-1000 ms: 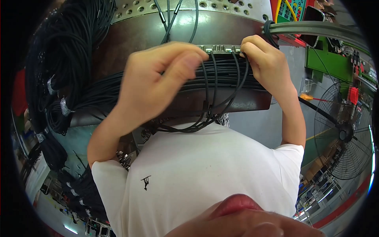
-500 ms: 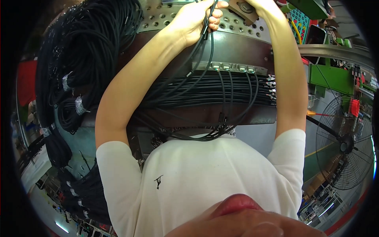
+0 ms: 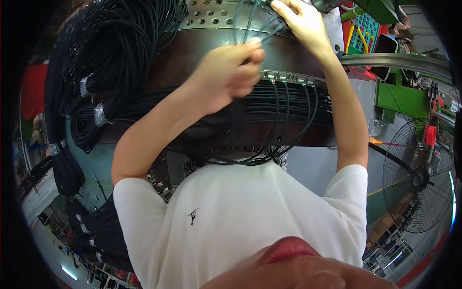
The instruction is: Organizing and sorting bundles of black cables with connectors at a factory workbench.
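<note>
A standing fan (image 3: pixel 417 180) sits right on grey floor (image 3: pixel 313 166), green machinery (image 3: pixel 404 98) behind it, far right.

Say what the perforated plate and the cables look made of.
Plate: seemingly metal, dull grey, with punched round holes and a faint sheen. Cables: black, matte, apparently rubber or plastic jacketed; they bend in smooth loops. Both the left hand and the right hand pinch some.

A red control panel (image 3: pixel 358 31) with green-blue buttons stands at upper right.

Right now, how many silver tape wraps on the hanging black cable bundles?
3 clear: upper silver tape wrap, middle wrap, lower wrap, all on the black cable bundles at left. More may be hidden lower down.
</note>
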`<action>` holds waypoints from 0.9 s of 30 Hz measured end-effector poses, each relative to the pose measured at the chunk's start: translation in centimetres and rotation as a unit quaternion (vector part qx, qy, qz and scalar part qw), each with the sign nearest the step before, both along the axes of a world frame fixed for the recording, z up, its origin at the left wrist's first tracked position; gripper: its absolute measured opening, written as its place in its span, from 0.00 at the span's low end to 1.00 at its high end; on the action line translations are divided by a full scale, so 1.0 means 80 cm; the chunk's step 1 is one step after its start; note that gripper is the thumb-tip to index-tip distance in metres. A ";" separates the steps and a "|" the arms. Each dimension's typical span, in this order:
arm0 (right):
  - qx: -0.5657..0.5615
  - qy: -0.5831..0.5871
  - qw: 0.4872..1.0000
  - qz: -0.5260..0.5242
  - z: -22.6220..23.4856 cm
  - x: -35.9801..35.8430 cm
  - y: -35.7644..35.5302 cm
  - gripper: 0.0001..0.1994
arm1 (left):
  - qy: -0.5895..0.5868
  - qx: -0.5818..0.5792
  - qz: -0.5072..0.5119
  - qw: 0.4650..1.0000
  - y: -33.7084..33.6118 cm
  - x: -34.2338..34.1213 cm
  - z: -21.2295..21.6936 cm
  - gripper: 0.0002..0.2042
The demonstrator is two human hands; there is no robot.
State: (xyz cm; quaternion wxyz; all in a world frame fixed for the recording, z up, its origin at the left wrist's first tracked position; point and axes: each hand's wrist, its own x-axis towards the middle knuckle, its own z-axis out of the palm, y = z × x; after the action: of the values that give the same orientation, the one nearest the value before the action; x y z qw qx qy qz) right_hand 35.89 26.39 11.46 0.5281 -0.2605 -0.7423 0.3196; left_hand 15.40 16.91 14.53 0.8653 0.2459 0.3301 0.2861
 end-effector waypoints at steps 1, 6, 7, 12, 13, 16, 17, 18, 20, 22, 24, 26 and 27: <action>-0.243 -0.310 0.909 -0.133 -0.016 0.038 0.016 0.12 | 0.000 0.017 0.005 1.000 -0.012 -0.021 0.011 0.16; 0.023 -0.414 0.900 -0.133 -0.012 0.046 -0.034 0.16 | 0.181 0.219 0.415 0.864 0.001 -0.220 0.060 0.16; 0.139 -0.456 0.865 -0.155 -0.016 0.045 -0.038 0.17 | 0.354 0.236 0.540 0.726 0.019 -0.235 0.067 0.21; 0.057 -0.371 0.920 -0.112 0.007 0.067 -0.107 0.18 | 0.664 0.187 0.194 0.697 0.012 -0.347 0.060 0.34; 0.067 -0.377 0.922 -0.052 -0.006 0.075 -0.125 0.16 | 0.641 0.228 0.150 0.717 0.005 -0.304 0.053 0.33; 0.013 -0.388 0.918 -0.083 -0.013 0.072 -0.148 0.13 | 0.304 0.298 -0.082 0.901 -0.031 -0.138 0.005 0.29; 0.011 -0.388 0.918 -0.083 -0.009 0.068 -0.145 0.13 | 0.326 0.222 -0.146 0.907 -0.037 -0.072 0.012 0.26; -0.014 -0.350 0.934 -0.063 0.000 0.058 -0.138 0.13 | 0.277 0.252 -0.122 0.919 -0.056 -0.031 -0.019 0.24; 0.029 -0.292 0.954 -0.069 0.018 0.032 -0.113 0.12 | 0.103 0.199 -0.103 0.969 -0.078 0.037 -0.036 0.24; 0.011 -0.361 0.922 -0.141 0.018 0.037 -0.055 0.15 | 0.060 0.065 -0.139 0.986 -0.051 0.047 0.006 0.23; 0.198 -0.245 0.935 -0.162 0.016 -0.008 0.017 0.14 | -0.206 0.066 -0.150 0.965 0.025 0.022 -0.036 0.22; 0.263 -0.334 0.882 -0.205 0.033 -0.004 0.065 0.13 | -0.236 0.011 -0.058 0.970 0.092 0.027 -0.028 0.16; 0.015 -0.403 0.876 -0.266 0.034 -0.006 0.101 0.13 | 0.040 -0.037 0.071 0.996 0.109 0.042 0.021 0.12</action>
State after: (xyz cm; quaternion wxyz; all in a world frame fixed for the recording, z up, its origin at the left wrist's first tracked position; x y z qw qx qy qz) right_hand 35.40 34.51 14.22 0.2526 -0.5463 -0.7982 0.0236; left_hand 18.77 25.64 16.18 0.8373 0.2008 0.3918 0.3242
